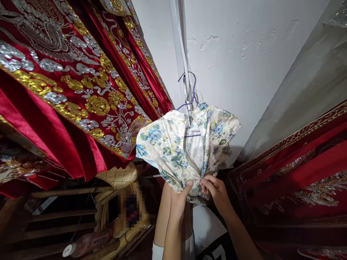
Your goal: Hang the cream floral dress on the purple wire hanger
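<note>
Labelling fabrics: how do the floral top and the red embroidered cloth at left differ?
The floral top is pale with blue flowers; the red embroidered cloth has shiny gold and silver work. The left hand and right hand hold the top; neither touches the cloth. Both carry flower motifs.

A cream short-sleeved fabric garment (173, 150) printed with blue and green flowers hangs mid-frame, neckline open, lower part bunched.

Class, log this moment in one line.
left hand: holds floral shirt | right hand: pinches its front | shirt: on purple hanger
</note>
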`<state>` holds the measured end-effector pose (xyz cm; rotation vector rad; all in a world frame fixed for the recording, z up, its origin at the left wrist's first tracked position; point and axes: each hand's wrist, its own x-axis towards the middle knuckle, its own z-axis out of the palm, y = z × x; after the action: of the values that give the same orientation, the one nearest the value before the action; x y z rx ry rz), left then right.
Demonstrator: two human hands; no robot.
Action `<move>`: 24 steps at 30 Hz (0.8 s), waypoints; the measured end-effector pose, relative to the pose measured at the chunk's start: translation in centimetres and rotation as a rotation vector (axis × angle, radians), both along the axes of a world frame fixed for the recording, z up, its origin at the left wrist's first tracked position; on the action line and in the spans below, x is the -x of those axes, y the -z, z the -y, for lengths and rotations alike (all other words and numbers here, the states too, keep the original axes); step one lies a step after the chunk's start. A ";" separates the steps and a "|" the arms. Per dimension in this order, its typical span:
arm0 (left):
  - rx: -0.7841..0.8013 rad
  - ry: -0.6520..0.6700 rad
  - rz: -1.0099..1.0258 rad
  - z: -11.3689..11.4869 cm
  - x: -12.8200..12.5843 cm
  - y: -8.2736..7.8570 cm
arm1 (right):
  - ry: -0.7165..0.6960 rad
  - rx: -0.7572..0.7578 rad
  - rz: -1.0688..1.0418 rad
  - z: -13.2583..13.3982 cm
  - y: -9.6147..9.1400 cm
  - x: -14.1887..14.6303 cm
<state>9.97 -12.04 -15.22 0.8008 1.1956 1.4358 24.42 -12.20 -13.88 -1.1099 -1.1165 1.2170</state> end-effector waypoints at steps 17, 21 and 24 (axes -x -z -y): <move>-0.451 0.123 -0.502 -0.8 -3.6 1.4 | -0.235 0.237 -0.073 -0.6 -3.2 -0.4; -0.400 0.160 -0.551 -0.2 -4.2 1.7 | -0.119 0.121 -0.127 -4.7 -7.6 -1.5; -0.390 0.200 -0.692 0.7 -5.0 2.7 | -0.064 -0.021 -0.215 -8.8 -12.2 -2.2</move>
<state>14.96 -12.77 -17.87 1.7376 1.2929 1.2727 26.64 -3.41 -1.66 -0.9090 -1.0045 1.3378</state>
